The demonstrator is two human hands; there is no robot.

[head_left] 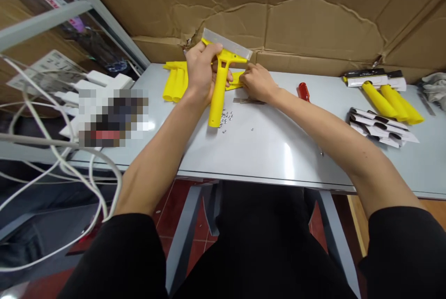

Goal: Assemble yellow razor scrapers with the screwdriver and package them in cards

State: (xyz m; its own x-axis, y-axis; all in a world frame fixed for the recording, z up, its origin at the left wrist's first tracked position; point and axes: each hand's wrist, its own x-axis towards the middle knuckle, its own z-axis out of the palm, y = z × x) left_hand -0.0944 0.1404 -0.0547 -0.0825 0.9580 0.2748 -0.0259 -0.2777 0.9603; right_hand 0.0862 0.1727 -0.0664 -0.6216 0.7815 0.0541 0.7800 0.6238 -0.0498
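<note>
Holding yellow scraper (218, 92), left hand (201, 70)

Yellow scraper (219, 92) in left hand (201, 70), small metal parts (224, 131) on table (258, 155)

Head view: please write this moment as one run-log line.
left hand: holds yellow scraper; right hand: at yellow part; small metal pieces: loose on table

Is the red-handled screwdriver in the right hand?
No, the red-handled screwdriver lies on the table, apart from the right hand.
</note>
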